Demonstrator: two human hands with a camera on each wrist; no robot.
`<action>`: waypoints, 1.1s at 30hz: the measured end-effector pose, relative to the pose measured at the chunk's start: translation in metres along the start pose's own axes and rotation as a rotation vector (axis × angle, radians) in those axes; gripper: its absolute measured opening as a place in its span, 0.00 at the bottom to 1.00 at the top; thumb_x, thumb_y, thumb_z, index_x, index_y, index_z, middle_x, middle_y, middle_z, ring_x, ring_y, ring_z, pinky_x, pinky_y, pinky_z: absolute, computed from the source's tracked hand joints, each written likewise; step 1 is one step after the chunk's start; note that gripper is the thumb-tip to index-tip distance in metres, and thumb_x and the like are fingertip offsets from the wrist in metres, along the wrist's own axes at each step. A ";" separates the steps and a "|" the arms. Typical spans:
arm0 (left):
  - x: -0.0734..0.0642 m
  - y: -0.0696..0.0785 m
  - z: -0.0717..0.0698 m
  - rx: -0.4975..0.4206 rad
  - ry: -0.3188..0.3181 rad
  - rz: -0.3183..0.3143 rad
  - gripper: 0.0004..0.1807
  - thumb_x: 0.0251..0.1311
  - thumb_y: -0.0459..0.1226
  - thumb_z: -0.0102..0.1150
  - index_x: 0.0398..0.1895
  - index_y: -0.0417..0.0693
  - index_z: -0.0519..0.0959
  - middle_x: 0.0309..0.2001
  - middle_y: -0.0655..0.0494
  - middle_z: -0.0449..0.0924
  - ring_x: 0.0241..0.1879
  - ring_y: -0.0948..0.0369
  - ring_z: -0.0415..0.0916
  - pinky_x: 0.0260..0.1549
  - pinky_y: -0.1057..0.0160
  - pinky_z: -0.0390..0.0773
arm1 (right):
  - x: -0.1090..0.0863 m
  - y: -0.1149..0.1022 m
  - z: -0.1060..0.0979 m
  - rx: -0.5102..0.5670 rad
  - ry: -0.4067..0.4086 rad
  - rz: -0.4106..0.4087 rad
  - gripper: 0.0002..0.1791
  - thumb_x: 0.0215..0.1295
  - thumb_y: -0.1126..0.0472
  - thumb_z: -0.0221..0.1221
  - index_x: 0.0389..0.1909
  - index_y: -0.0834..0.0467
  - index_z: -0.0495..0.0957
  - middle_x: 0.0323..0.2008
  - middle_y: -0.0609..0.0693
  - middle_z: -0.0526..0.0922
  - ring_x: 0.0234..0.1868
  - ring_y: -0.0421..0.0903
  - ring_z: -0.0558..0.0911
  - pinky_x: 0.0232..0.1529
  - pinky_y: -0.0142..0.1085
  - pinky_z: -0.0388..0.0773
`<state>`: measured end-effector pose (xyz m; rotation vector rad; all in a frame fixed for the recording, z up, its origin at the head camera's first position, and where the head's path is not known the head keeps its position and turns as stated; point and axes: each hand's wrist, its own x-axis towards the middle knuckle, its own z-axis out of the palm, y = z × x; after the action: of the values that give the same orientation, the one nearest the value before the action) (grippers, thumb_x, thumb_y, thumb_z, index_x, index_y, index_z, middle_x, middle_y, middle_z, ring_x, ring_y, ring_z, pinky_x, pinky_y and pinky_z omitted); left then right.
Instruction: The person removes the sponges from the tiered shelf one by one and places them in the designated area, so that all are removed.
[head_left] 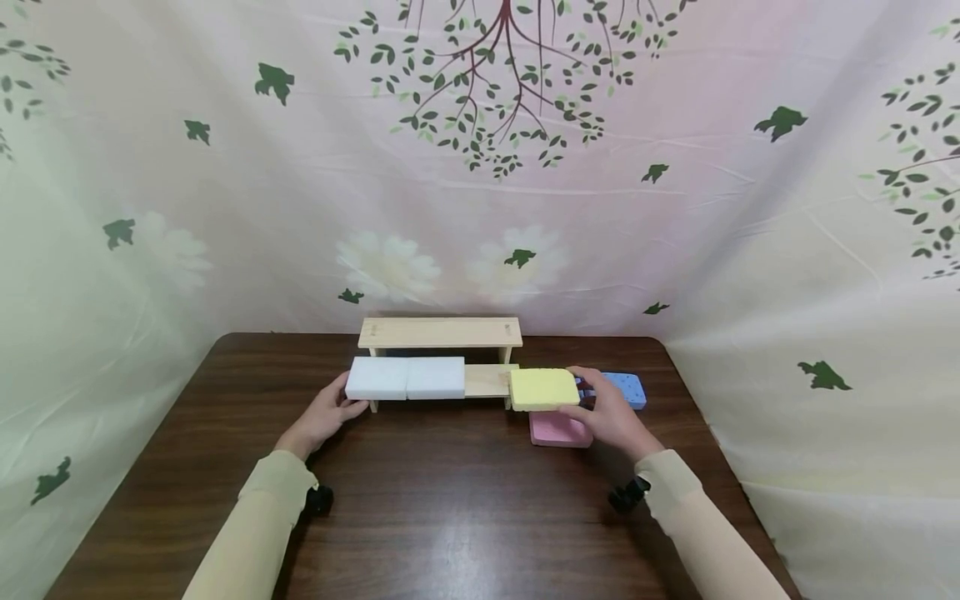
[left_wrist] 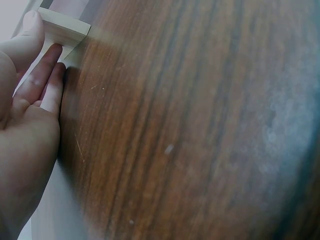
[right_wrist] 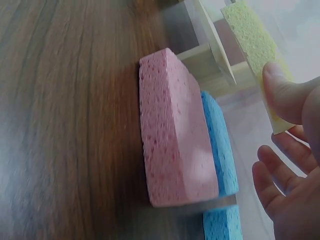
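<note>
My right hand pinches a yellow sponge between thumb and fingers, at the right end of the lower tier of a small wooden shelf. In the right wrist view the sponge's porous long side shows, with the thumb pressed against it. Two white sponge blocks lie side by side on that tier's left part. My left hand is at the shelf's left end, fingers fairly straight, beside the outer white block. The left wrist view shows its thumb and fingers by the wooden board's end.
A pink sponge lies on the brown table below the yellow one. Blue sponges lie behind it to the right. The shelf's upper board stands near the patterned cloth at the back.
</note>
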<state>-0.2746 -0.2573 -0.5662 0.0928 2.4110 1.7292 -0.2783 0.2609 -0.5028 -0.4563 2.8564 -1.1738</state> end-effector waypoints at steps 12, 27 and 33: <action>0.000 0.001 -0.003 0.004 0.006 0.010 0.44 0.72 0.32 0.64 0.85 0.44 0.51 0.83 0.39 0.50 0.82 0.41 0.44 0.78 0.37 0.52 | -0.020 0.022 -0.016 -0.046 0.058 -0.036 0.39 0.66 0.57 0.73 0.75 0.60 0.68 0.68 0.62 0.76 0.62 0.63 0.78 0.60 0.62 0.80; -0.003 0.006 -0.001 -0.009 -0.004 -0.006 0.43 0.73 0.30 0.61 0.85 0.41 0.49 0.83 0.36 0.49 0.82 0.39 0.44 0.78 0.37 0.51 | -0.033 0.042 -0.027 -0.054 0.066 -0.013 0.38 0.67 0.61 0.72 0.75 0.61 0.67 0.69 0.61 0.75 0.62 0.64 0.79 0.59 0.61 0.80; -0.002 0.003 -0.001 -0.009 -0.005 0.000 0.44 0.73 0.31 0.62 0.85 0.43 0.49 0.83 0.37 0.50 0.82 0.40 0.44 0.78 0.37 0.52 | -0.040 0.047 -0.033 -0.083 0.069 0.032 0.37 0.68 0.58 0.71 0.75 0.61 0.68 0.71 0.64 0.73 0.66 0.66 0.75 0.64 0.66 0.73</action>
<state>-0.2732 -0.2573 -0.5626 0.0962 2.3993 1.7370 -0.2567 0.3263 -0.5152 -0.3776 2.9684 -1.0915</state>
